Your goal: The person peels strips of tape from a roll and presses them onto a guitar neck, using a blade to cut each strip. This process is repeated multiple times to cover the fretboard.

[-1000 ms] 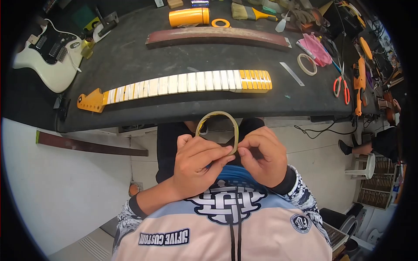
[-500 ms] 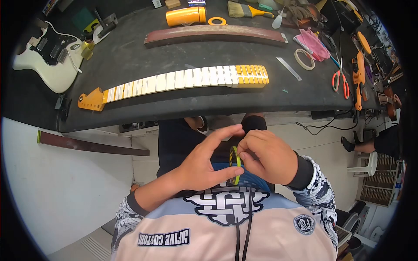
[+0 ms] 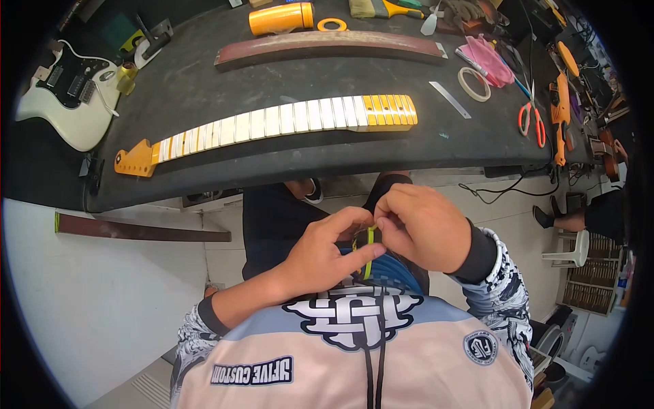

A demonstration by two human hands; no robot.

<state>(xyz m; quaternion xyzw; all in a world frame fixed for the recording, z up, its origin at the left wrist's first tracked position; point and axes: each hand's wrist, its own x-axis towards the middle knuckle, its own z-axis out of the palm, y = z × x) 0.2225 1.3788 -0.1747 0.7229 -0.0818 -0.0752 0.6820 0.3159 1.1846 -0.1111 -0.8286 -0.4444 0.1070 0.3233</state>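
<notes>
A thin yellow-green roll of tape (image 3: 370, 253) is held upright over my lap, its edge towards me. My left hand (image 3: 317, 255) grips the roll between thumb and curled fingers. At the roll's top edge, my right hand (image 3: 426, 228) pinches what looks like the tape's end; its fingertips partly hide it. Beyond my hands a guitar neck (image 3: 276, 124) lies across the bench, headstock to the left. Whitish strips cover most spaces between its frets, while the right end shows bare orange-yellow wood.
On the black bench (image 3: 286, 160) lie a long brown sanding beam (image 3: 327, 46), a steel ruler (image 3: 449, 99), a cream tape roll (image 3: 473, 84), red-handled scissors (image 3: 531, 119) and a pink cloth (image 3: 487, 61). A white guitar body (image 3: 68, 95) rests at left. A person's leg (image 3: 569, 221) shows at right.
My left fingers have curled in closer around the tape roll, and my right fingertips have moved up to its top edge. The view has shifted slightly; the bench items stay put.
</notes>
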